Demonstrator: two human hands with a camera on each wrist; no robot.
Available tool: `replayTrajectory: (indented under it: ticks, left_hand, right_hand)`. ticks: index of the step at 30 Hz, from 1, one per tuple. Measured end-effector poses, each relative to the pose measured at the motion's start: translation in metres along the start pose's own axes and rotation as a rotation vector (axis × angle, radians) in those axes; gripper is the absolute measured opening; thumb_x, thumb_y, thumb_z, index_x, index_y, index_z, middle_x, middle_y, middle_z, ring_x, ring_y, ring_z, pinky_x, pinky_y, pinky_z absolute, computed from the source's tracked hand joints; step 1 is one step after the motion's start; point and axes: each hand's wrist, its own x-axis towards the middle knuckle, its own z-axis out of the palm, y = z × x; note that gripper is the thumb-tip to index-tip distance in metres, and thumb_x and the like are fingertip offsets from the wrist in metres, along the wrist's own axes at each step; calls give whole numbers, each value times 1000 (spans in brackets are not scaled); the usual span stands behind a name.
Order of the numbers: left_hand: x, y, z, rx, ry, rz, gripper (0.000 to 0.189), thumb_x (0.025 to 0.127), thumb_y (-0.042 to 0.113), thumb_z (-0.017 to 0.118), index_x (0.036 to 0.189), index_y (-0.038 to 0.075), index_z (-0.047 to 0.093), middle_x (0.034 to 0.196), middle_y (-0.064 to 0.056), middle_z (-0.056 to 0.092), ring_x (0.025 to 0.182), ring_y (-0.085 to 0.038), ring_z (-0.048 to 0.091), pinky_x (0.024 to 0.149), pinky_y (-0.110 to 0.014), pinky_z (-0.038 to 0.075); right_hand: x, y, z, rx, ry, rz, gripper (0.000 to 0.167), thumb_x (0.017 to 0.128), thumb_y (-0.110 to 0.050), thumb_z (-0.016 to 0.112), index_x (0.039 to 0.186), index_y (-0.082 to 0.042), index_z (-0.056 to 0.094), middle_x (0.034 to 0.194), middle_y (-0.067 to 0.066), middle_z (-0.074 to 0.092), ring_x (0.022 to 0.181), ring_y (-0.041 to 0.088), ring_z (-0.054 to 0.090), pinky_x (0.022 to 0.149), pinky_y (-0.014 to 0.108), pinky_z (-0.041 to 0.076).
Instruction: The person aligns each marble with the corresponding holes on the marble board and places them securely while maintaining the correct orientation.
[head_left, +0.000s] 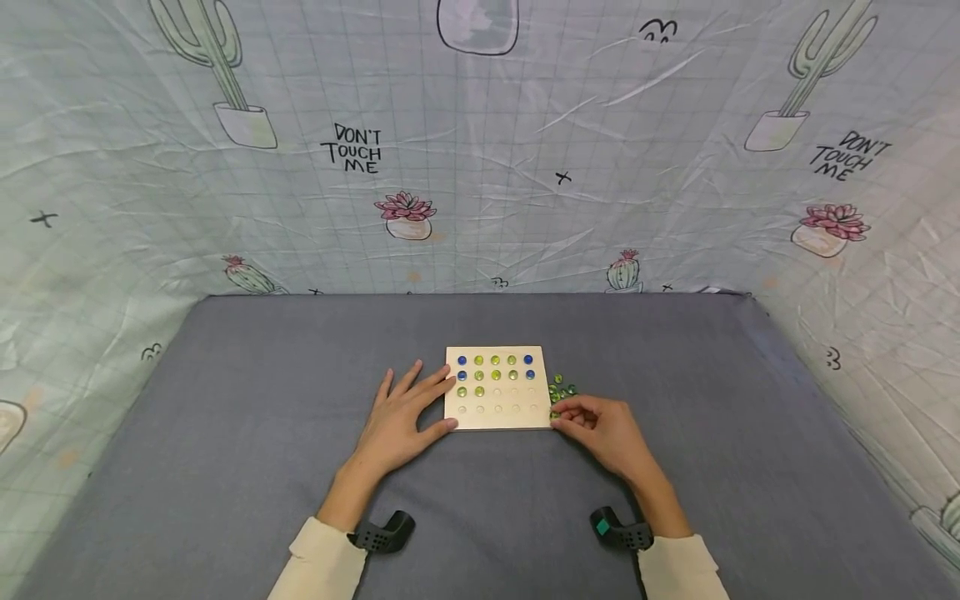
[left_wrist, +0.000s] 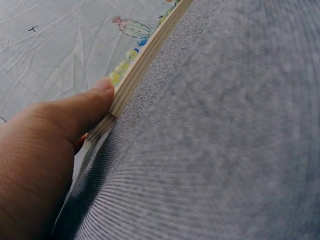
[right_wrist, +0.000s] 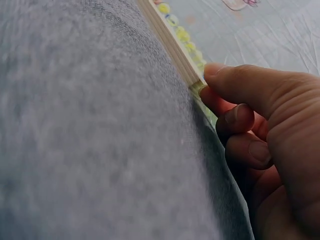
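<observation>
A pale wooden board (head_left: 498,421) with rows of shallow round hollows lies on the grey cloth. Blue marbles (head_left: 462,360) and green glass marbles (head_left: 495,360) fill its two far rows, and two green ones sit at the left of the third row. My left hand (head_left: 397,421) rests at the board's left edge, fingers spread and fairly straight, thumb (left_wrist: 95,97) at the near corner. At the near right corner my right hand (head_left: 611,433) pinches a green marble (head_left: 554,415) between thumb and index finger, its other fingers curled.
Loose green marbles (head_left: 558,390) lie in a small cluster against the board's right side, just beyond my right fingers. Grey cloth (head_left: 300,375) covers the table. A printed cactus curtain (head_left: 495,208) hangs behind it and along both sides.
</observation>
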Motion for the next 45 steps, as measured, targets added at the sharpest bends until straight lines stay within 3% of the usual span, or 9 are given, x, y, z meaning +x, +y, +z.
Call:
replayTrajectory:
  ticks: [38,45]
  left_hand:
    - [0,0,-1,6,2,5,62,88,52,62,141,22,52,147,4,42,140,-30,27,113,-59,6]
    - [0,1,-1,0,-1,-1,62,88,52,62,141,22,51,147,4,42,140,-30,26,113,-58,5]
  right_hand:
    - [34,-29,32,64,13,-92,12,81,-11,78,93,-11,75,74,-6,64,58,8,55,51,23,48]
    - [41,-34,41,78,56,-56,10,80,-11,79,90,-10,75,72,-6,63,57,8,54,50,22,46]
